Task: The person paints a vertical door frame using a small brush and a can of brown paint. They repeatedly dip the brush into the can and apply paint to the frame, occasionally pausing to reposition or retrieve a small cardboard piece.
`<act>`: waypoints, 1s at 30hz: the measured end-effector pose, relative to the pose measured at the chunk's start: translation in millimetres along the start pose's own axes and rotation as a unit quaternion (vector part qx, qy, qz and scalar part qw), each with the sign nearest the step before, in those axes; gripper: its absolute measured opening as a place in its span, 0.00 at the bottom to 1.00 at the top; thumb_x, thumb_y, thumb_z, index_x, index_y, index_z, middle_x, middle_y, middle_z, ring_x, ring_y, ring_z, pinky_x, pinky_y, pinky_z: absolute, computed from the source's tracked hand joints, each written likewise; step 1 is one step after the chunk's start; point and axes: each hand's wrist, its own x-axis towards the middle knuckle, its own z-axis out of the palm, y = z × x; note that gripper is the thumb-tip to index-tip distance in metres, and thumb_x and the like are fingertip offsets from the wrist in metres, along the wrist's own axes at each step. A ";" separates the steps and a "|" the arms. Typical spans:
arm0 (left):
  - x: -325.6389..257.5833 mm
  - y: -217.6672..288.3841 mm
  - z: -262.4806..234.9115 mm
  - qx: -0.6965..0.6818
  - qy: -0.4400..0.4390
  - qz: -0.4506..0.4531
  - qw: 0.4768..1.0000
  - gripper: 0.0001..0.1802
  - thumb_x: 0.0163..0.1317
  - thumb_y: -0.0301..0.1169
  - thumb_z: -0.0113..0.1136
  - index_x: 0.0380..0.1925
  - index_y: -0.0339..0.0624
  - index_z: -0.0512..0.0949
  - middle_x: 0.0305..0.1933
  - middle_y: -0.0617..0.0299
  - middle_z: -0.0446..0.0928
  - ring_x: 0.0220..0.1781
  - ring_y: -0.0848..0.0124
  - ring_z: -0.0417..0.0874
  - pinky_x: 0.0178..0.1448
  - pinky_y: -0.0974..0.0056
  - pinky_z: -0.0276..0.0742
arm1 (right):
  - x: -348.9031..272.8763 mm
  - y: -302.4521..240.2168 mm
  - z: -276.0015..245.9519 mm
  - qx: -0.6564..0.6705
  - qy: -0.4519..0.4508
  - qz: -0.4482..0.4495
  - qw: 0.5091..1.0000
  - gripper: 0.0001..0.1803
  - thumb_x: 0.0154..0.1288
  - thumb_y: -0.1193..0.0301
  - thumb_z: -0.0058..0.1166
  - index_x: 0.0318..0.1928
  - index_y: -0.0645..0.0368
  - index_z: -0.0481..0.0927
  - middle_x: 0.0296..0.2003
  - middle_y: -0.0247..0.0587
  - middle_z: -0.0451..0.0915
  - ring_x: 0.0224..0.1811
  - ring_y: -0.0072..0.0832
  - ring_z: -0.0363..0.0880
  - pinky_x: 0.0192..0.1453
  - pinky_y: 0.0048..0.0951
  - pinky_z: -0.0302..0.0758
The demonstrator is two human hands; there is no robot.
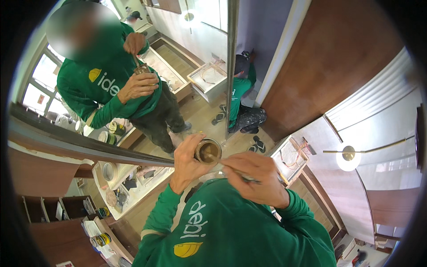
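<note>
The left hand (186,159) came up from the lower edge with its green sleeve bent at the elbow, its fingers curled around the side of a small round can (219,149). The right hand (260,178) reached in from the right, wrist bent and knuckles toward the camera, its fingers pinching a slim tool (215,158) whose tip was inside the can.

The can hung in the air in front of the chest, close to a large mirror (191,111). Its rim was smeared, and a brown, paste-like substance (206,149) showed inside. Its open mouth faced up toward the camera, and the reflection showed it roughly upright. The tool's long axis slanted from the can's mouth down to the right in the view, into the right hand's grip; its exact kind could not be told, as the fingers covered most of it.
</note>
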 end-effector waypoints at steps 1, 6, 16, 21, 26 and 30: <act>-0.9 -0.9 -0.6 0.016 0.008 -0.006 1.000 0.36 0.41 0.33 0.85 0.53 0.36 0.83 0.51 0.47 0.86 0.48 0.48 0.90 0.52 0.53 0.86 | 1.2 -3.7 -8.4 0.013 0.017 0.014 1.000 0.12 0.63 0.80 0.69 0.47 0.63 0.90 0.40 0.48 0.90 0.38 0.40 0.91 0.41 0.35 0.85; -0.4 4.2 -13.8 0.004 0.001 -0.086 0.996 0.36 0.40 0.32 0.86 0.53 0.36 0.83 0.49 0.49 0.86 0.48 0.51 0.90 0.53 0.55 0.86 | -11.6 -0.5 -19.9 0.053 0.039 0.024 0.998 0.12 0.60 0.85 0.67 0.46 0.69 0.90 0.40 0.54 0.91 0.37 0.36 0.91 0.42 0.32 0.85; -6.3 -0.1 -39.6 0.034 0.017 -0.108 0.993 0.35 0.39 0.33 0.85 0.52 0.38 0.84 0.48 0.51 0.87 0.47 0.50 0.90 0.51 0.54 0.87 | -24.2 -14.6 -12.0 -0.015 -0.012 -0.037 0.999 0.13 0.57 0.84 0.68 0.44 0.68 0.89 0.38 0.54 0.90 0.34 0.41 0.89 0.37 0.34 0.83; -13.6 3.7 -47.9 0.033 0.006 -0.134 0.990 0.34 0.40 0.34 0.85 0.51 0.39 0.84 0.48 0.51 0.87 0.47 0.51 0.91 0.51 0.53 0.87 | -31.8 -21.8 -9.4 -0.017 -0.018 -0.056 0.998 0.17 0.56 0.84 0.70 0.48 0.66 0.90 0.41 0.49 0.89 0.33 0.39 0.86 0.36 0.34 0.80; -22.7 4.5 -55.8 0.048 0.022 -0.137 0.989 0.33 0.40 0.33 0.84 0.51 0.39 0.84 0.48 0.51 0.87 0.47 0.51 0.91 0.51 0.54 0.87 | -33.7 -28.3 -4.8 -0.022 -0.024 -0.072 0.997 0.17 0.56 0.85 0.70 0.47 0.66 0.90 0.40 0.48 0.88 0.33 0.39 0.86 0.36 0.35 0.81; -31.1 7.7 -58.1 0.042 0.035 -0.145 0.988 0.32 0.40 0.29 0.83 0.49 0.39 0.85 0.46 0.52 0.87 0.46 0.51 0.90 0.51 0.56 0.86 | -31.4 -36.1 -3.6 -0.017 -0.025 -0.070 0.997 0.14 0.56 0.85 0.69 0.45 0.67 0.90 0.39 0.51 0.89 0.34 0.41 0.88 0.38 0.34 0.83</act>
